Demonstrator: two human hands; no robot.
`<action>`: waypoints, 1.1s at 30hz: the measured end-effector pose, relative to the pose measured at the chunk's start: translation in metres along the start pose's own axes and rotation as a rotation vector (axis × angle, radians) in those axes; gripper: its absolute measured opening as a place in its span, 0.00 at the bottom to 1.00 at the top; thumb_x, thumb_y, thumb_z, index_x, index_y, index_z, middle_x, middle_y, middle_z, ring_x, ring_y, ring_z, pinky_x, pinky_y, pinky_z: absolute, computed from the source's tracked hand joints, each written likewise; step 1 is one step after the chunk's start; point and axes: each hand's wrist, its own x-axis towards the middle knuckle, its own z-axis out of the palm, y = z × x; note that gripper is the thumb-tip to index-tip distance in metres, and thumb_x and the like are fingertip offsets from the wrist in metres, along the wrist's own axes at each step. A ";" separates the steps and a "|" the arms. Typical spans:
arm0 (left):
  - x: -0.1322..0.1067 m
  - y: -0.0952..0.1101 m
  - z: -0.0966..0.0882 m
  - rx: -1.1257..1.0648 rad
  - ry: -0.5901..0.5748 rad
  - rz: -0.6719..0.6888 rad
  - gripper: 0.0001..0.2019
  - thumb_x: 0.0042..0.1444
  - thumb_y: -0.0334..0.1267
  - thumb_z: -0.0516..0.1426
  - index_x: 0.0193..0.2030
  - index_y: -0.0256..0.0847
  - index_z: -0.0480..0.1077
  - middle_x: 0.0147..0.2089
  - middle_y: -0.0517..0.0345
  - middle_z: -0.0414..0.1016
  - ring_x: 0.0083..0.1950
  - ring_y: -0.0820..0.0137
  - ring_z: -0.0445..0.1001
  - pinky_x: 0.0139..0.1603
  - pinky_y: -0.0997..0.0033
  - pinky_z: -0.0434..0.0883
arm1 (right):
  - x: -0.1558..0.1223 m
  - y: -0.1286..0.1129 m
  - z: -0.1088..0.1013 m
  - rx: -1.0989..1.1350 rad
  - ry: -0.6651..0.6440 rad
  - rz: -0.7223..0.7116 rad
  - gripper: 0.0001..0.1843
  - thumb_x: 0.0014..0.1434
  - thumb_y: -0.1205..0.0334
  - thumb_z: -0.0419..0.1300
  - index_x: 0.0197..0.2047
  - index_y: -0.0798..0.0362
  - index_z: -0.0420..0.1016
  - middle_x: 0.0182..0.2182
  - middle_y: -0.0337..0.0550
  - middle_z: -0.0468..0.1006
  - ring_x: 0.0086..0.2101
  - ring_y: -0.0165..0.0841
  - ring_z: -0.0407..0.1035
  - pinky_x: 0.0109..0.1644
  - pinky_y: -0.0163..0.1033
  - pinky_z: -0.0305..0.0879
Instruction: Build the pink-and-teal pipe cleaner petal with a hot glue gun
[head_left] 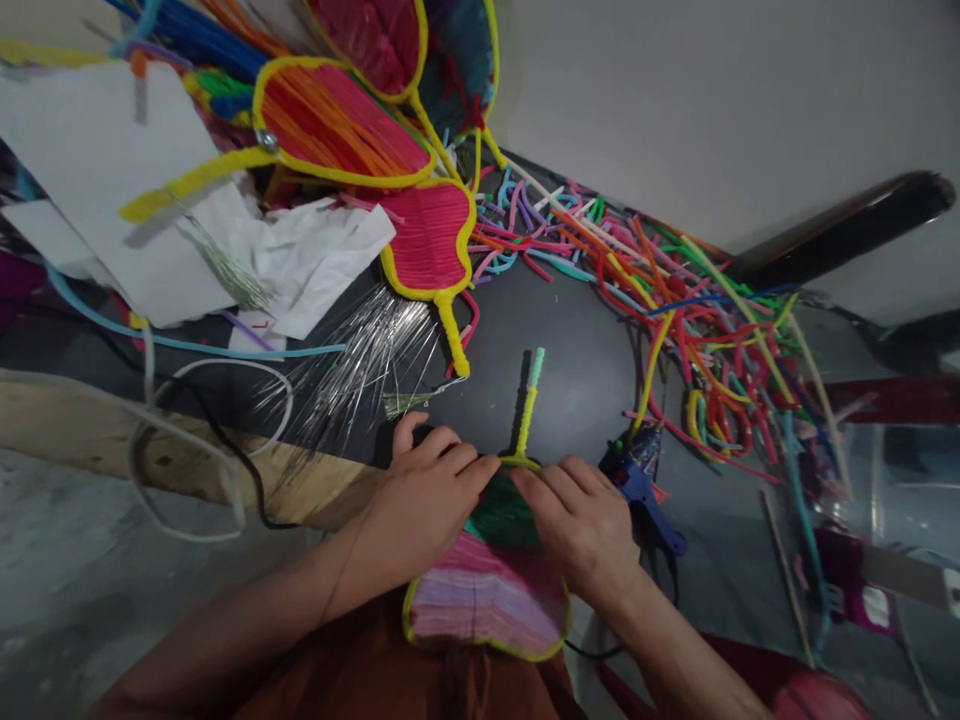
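Observation:
A fan-shaped pipe-cleaner piece (487, 600) with green, pink and lilac bands and a yellow rim lies at the table's near edge, its lower part against my body. Its yellow-wrapped handle (528, 405) points away from me and ends in a mint-green tip. My left hand (431, 495) is closed on the rim left of the handle's base, fingertips pressed together. On the other side of the base, my right hand (581, 525) pinches the rim with thumb and fingers. Both hands cover parts of the piece's sides. A blue glue gun (645, 490) lies just right of my right hand.
Finished-looking pipe-cleaner fans (429, 240) lie at the back left, by crumpled white paper (300, 260) and a spread of thin wires (375, 345). Loose coloured pipe cleaners (697, 350) pile up at the right. A white cable (187, 375) loops over the wooden edge (322, 490).

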 end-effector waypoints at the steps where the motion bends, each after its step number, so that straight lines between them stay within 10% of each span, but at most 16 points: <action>1: 0.000 0.000 0.000 -0.002 0.002 0.002 0.12 0.60 0.34 0.54 0.50 0.43 0.69 0.38 0.58 0.74 0.44 0.64 0.67 0.59 0.47 0.50 | 0.001 0.004 -0.001 0.016 -0.008 0.018 0.10 0.64 0.70 0.51 0.41 0.54 0.74 0.25 0.41 0.73 0.29 0.33 0.61 0.35 0.39 0.55; 33: -0.002 -0.002 0.004 -0.045 0.002 -0.017 0.11 0.61 0.37 0.53 0.51 0.45 0.68 0.39 0.60 0.75 0.45 0.64 0.67 0.58 0.48 0.49 | 0.004 0.018 -0.008 0.030 -0.026 0.123 0.10 0.64 0.65 0.55 0.32 0.52 0.74 0.25 0.40 0.76 0.32 0.34 0.62 0.37 0.40 0.50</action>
